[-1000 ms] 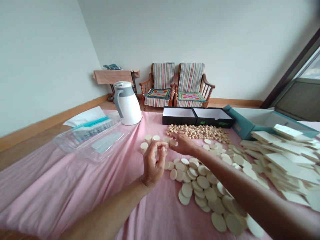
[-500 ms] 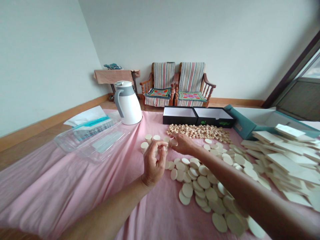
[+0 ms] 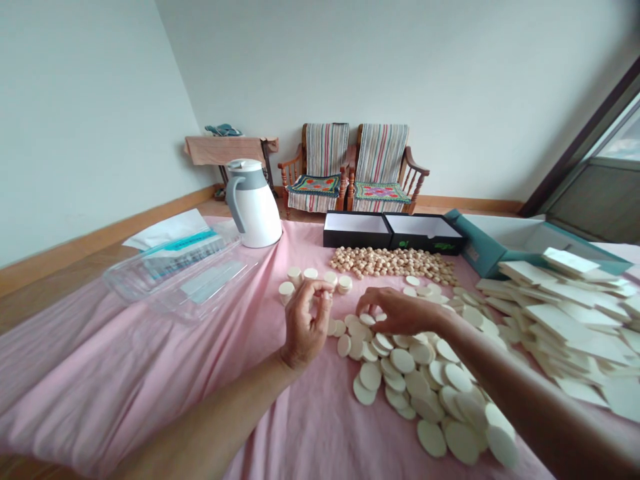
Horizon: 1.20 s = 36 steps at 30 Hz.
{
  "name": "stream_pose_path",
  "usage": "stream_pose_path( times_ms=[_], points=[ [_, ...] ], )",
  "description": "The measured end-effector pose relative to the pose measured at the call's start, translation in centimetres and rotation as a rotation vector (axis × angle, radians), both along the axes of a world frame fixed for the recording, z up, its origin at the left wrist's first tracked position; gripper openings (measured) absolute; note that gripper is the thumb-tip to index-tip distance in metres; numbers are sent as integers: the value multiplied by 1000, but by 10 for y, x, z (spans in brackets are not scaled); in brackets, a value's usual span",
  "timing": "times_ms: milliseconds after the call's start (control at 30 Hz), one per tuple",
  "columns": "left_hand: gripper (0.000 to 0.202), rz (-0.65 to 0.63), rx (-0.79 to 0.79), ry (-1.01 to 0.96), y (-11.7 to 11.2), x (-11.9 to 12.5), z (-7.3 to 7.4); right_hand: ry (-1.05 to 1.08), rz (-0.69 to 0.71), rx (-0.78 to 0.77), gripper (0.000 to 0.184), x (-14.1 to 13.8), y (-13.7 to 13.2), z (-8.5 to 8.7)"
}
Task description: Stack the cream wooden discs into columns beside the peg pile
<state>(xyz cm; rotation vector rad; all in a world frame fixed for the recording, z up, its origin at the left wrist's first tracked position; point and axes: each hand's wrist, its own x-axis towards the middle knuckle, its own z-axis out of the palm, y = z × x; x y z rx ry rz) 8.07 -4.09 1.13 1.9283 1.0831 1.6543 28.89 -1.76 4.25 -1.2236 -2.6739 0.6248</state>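
Several short stacks of round pale wooden discs [image 3: 287, 289] stand in a loose group on the pink cloth [image 3: 280, 427]. Just in front of them is my left hand [image 3: 306, 323], its thumb and forefinger closed together at the tips. Anything between those tips is too small to make out. My right hand [image 3: 400, 311] reaches down to the far left part of a spread heap of loose discs [image 3: 403, 361]. Its thumb and fingers are apart, around a disc [image 3: 367, 319] at the heap's edge; no grip on that disc shows.
Behind the heap lie many small wooden beads [image 3: 385, 261], before two black boxes [image 3: 357, 239]. A teal box [image 3: 480, 257] and piled square wooden pieces [image 3: 565, 310] are on the right. On the left are a white jug [image 3: 257, 213] and a clear plastic tray [image 3: 200, 287].
My right hand has left the rightmost stack, where it was at a disc, and moved right and nearer to the loose heap. My left hand keeps its pose beside the stacks.
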Motion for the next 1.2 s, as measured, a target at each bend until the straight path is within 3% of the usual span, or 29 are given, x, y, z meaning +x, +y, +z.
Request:
stream_pose_path(
  times_ms=[100, 333, 500, 667, 800, 933, 1200],
  points=[
    [10, -6, -12, -1, 0, 0, -1, 34, -56, 57, 32, -3, -3, -11],
    [10, 4, -9, 25, 2, -1, -1, 12, -346, 242, 20, 2, 16, -25],
    [10, 13, -13, 30, 2, -1, -2, 3, -290, 189, 35, 6, 23, -31],
    [10, 9, -19, 26, 2, -1, -2, -26, -265, 189, 22, 5, 25, -31],
    [10, 12, -1, 34, 1, 0, -1, 50, -375, 284, 17, -5, 32, -20],
    [10, 12, -11, 40, 1, 0, 0, 147, -362, 378, 16, -24, 44, -12],
    [10, 19, -2, 43, 0, 0, 1, 141, -336, 371, 13, -39, 54, -22]
  ],
)
